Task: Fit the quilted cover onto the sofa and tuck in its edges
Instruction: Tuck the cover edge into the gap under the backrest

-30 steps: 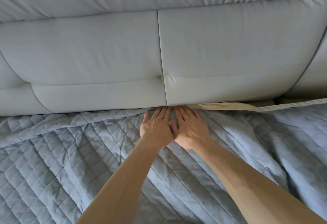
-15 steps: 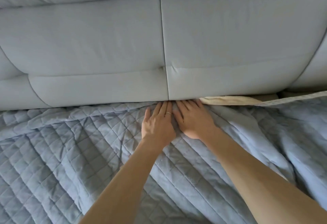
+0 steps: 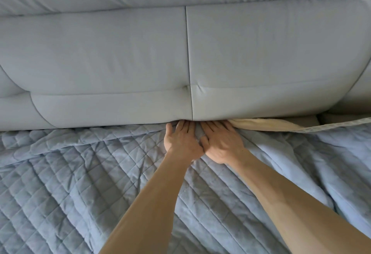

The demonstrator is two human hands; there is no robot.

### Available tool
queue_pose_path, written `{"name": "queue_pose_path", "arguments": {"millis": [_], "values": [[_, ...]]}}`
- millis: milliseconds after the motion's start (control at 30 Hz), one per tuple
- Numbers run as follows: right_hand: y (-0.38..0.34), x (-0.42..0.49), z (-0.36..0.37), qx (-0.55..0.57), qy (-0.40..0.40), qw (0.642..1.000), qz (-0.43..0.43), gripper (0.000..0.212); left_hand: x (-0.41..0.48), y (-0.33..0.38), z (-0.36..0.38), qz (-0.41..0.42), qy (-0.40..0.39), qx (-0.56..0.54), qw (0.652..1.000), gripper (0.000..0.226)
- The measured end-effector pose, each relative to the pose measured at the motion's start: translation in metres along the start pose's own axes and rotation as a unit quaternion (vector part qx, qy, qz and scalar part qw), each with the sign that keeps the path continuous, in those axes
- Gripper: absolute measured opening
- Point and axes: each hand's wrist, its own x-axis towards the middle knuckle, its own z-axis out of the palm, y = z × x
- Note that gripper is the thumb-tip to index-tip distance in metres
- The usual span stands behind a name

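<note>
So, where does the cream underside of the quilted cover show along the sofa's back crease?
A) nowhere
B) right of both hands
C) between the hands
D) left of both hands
B: the cream underside lies turned up along the crease just beyond the right hand, while beside the left hand the quilted cover meets the backrest with only its blue face showing.

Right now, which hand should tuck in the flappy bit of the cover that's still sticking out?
The right hand. The loose cream edge of the cover lies beside that hand's fingers, while the left hand sits farther away, over a stretch that looks tucked.
</note>
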Motion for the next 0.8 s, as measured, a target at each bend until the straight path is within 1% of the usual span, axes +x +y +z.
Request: {"name": "queue_pose_path", "arguments": {"millis": [67,100,200,267,333,400,500,567,633,700,800], "values": [[-0.003,-0.001,0.001,0.005,0.011,1.0,0.014,0.059,-0.005,-0.003,0.003,0.0,0.016,-0.027,0.999,0.077],[-0.005,0.0,0.003,0.02,0.012,0.999,0.022,0.058,-0.006,-0.005,0.006,0.002,0.023,-0.043,0.999,0.077],[-0.012,-0.009,0.008,0.045,0.042,0.997,0.053,0.06,-0.017,-0.005,0.017,-0.007,0.089,-0.088,0.992,0.068],[-0.014,-0.027,0.012,0.052,0.065,0.994,0.07,0.066,-0.027,0.004,0.024,-0.027,0.111,-0.128,0.985,0.065],[-0.01,-0.049,0.018,0.07,0.052,0.994,0.067,0.067,-0.038,0.014,0.027,-0.038,0.104,-0.14,0.984,0.069],[-0.001,-0.076,0.019,0.075,0.024,0.995,0.058,0.068,-0.055,0.026,0.028,-0.012,0.099,-0.142,0.985,0.072],[0.025,-0.106,0.01,0.061,0.032,0.995,0.077,0.07,-0.068,0.054,0.024,0.101,0.108,-0.165,0.975,0.067],[0.054,-0.119,0.0,0.046,0.036,0.995,0.087,0.071,-0.061,0.086,0.017,0.151,0.102,-0.163,0.97,0.066],[0.085,-0.12,-0.007,0.027,0.03,0.995,0.086,0.071,-0.044,0.112,0.007,0.147,0.085,-0.153,0.974,0.066],[0.108,-0.112,-0.006,0.007,0.027,0.995,0.099,0.066,-0.026,0.125,0.007,0.127,0.076,-0.135,0.98,0.068],[0.123,-0.101,-0.007,0.016,0.053,0.993,0.108,0.061,-0.024,0.131,0.015,0.103,0.103,-0.136,0.98,0.074]]}}
